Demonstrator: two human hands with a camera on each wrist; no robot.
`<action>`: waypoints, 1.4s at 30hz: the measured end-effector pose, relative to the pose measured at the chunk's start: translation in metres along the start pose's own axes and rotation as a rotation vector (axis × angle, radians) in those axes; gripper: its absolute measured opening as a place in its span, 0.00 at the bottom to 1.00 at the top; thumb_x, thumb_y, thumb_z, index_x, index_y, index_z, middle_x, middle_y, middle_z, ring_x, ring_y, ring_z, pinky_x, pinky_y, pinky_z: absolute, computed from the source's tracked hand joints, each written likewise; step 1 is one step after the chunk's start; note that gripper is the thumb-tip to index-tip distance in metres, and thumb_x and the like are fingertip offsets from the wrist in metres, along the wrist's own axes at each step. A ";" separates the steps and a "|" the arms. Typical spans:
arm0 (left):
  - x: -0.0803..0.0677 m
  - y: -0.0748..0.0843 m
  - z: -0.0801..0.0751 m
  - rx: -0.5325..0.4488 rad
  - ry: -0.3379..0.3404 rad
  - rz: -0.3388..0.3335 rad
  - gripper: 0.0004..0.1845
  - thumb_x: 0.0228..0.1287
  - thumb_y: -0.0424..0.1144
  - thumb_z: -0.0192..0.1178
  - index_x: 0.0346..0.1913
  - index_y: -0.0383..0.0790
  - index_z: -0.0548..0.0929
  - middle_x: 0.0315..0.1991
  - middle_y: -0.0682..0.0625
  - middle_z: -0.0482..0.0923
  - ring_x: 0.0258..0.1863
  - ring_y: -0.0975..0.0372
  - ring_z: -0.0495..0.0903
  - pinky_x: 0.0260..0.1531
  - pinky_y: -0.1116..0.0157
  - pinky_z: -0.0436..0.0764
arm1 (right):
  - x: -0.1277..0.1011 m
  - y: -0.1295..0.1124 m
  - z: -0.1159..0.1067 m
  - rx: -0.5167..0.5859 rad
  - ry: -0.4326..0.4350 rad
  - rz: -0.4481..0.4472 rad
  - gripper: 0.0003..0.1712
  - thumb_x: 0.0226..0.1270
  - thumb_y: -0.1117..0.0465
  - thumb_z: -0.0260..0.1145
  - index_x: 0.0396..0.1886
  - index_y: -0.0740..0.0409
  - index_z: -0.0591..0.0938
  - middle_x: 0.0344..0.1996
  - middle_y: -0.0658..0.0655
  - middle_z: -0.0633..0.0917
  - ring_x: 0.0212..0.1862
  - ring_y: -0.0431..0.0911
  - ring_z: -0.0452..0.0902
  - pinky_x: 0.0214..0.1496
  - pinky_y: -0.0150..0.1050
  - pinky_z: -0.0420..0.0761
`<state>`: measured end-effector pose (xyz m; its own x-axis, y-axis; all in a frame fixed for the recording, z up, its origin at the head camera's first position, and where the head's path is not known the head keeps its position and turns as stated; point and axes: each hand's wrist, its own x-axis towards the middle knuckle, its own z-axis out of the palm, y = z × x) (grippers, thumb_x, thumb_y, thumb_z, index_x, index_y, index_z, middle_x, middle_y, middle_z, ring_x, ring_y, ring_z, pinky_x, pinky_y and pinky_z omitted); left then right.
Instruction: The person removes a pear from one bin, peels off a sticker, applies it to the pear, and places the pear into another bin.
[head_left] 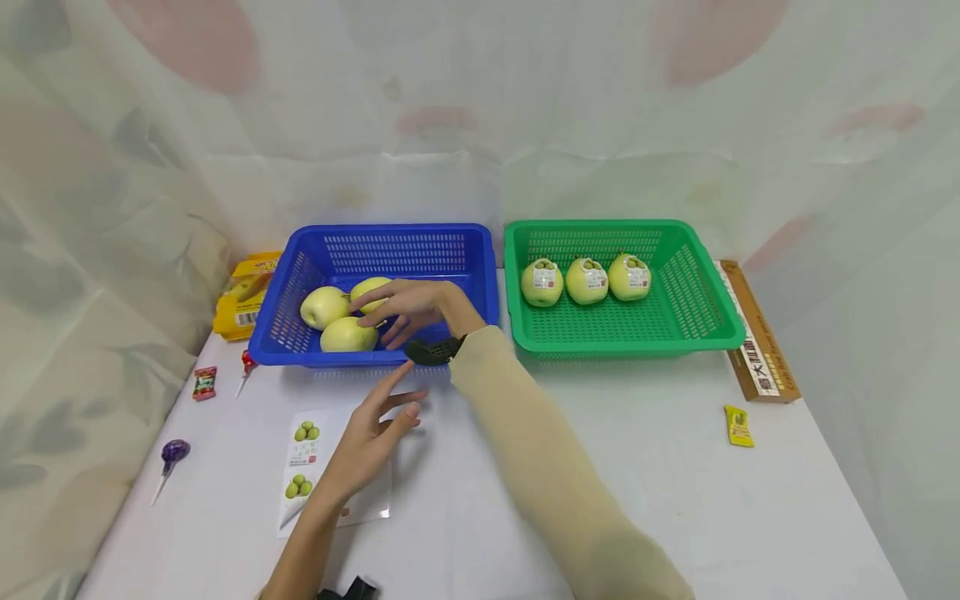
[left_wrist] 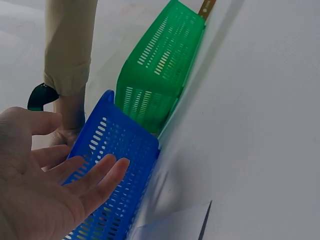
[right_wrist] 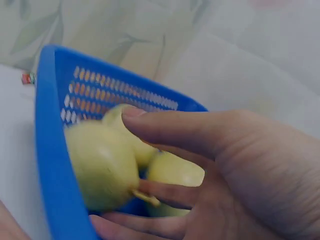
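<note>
My right hand (head_left: 420, 307) reaches into the blue basket (head_left: 482, 250), its thumb and fingers spread beside the pears. The nearest pear (right_wrist: 102, 165), pale yellow-green with its stem toward the palm, lies right at the fingers. Two more pears sit in that basket, one a left pear (head_left: 325, 308), the other a back pear (head_left: 372, 292) partly hidden by the hand. My left hand (head_left: 369, 437) hovers before the basket's front wall, fingers loosely extended and holding nothing. Below it lies a sticker sheet (head_left: 303, 458) printed with pears, partly covered by the forearm.
A green basket (head_left: 622, 343) on the right holds three pears with stickers. A brown box (head_left: 761, 342) and a yellow wrapped candy (head_left: 738, 426) lie beyond it. On the left are a yellow snack bag (head_left: 243, 296), a red candy (head_left: 204, 383), a red lollipop (head_left: 247, 367) and a purple lollipop (head_left: 174, 452).
</note>
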<state>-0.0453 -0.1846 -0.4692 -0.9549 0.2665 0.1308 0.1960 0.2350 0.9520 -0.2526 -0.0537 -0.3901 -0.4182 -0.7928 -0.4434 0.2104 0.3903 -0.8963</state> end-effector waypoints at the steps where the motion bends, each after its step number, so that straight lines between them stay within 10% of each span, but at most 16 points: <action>1: 0.000 0.000 -0.001 0.006 0.003 -0.005 0.35 0.84 0.34 0.57 0.87 0.46 0.59 0.87 0.41 0.58 0.72 0.45 0.81 0.55 0.65 0.92 | 0.003 -0.001 0.003 -0.008 0.008 0.005 0.36 0.81 0.57 0.67 0.84 0.48 0.69 0.87 0.57 0.61 0.74 0.70 0.76 0.76 0.59 0.82; 10: -0.001 -0.005 -0.013 0.047 0.027 -0.005 0.35 0.83 0.33 0.58 0.87 0.42 0.60 0.84 0.37 0.63 0.68 0.59 0.84 0.52 0.60 0.93 | 0.024 0.002 0.023 -0.063 0.069 0.071 0.37 0.79 0.53 0.69 0.84 0.37 0.70 0.88 0.48 0.58 0.67 0.54 0.81 0.65 0.42 0.86; 16: -0.001 -0.005 -0.017 0.033 0.019 -0.011 0.34 0.83 0.34 0.59 0.86 0.44 0.63 0.82 0.43 0.66 0.69 0.48 0.83 0.53 0.60 0.93 | 0.031 0.009 0.028 -0.043 0.122 0.039 0.38 0.77 0.55 0.73 0.82 0.39 0.73 0.86 0.48 0.59 0.60 0.44 0.75 0.54 0.36 0.84; 31: 0.001 -0.010 -0.020 0.029 0.024 0.026 0.33 0.82 0.31 0.59 0.85 0.42 0.64 0.82 0.41 0.67 0.67 0.63 0.83 0.52 0.58 0.94 | 0.027 0.008 0.033 -0.047 0.135 -0.023 0.39 0.72 0.61 0.77 0.80 0.46 0.74 0.58 0.52 0.79 0.50 0.46 0.76 0.47 0.36 0.82; 42: 0.001 -0.011 -0.020 0.013 0.023 -0.001 0.34 0.82 0.33 0.60 0.85 0.52 0.65 0.84 0.40 0.63 0.70 0.53 0.83 0.55 0.61 0.93 | 0.006 0.006 0.007 0.073 0.110 -0.187 0.33 0.73 0.64 0.74 0.76 0.49 0.77 0.63 0.57 0.79 0.55 0.48 0.83 0.69 0.56 0.88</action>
<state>-0.0525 -0.2055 -0.4742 -0.9600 0.2447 0.1364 0.1979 0.2478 0.9484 -0.2472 -0.0595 -0.3983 -0.5485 -0.7910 -0.2709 0.1816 0.2036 -0.9621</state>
